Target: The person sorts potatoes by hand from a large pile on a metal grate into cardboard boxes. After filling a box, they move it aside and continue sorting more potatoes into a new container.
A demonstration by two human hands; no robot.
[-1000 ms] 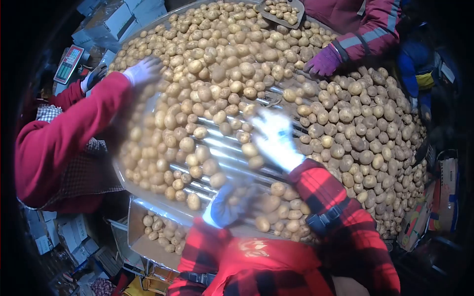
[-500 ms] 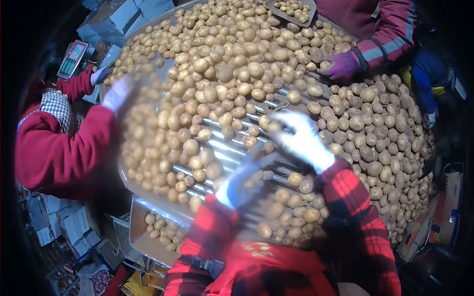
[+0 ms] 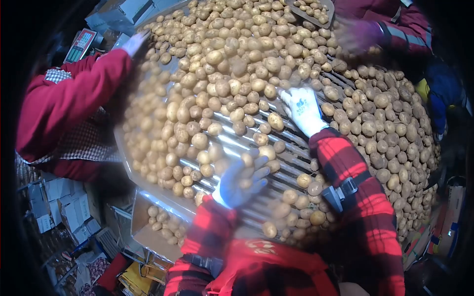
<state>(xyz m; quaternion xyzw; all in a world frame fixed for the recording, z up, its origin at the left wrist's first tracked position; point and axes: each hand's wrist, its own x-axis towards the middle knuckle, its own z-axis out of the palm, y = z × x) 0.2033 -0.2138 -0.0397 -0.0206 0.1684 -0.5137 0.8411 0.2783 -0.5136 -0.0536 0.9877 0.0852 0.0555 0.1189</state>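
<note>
Left hand [image 3: 241, 181] spreads its fingers over potatoes [image 3: 216, 57]; right hand [image 3: 302, 109] lies flat, fingers together. A hasty sweep may knock some overboard

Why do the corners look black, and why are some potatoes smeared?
Head view: a fisheye lens bends the scene into a circle, which leaves the corners black. The potatoes at left, the left hand and a co-worker's purple glove at top are smeared by motion blur. The right hand is fairly sharp. The bare metal rollers glare under strong light.
</note>
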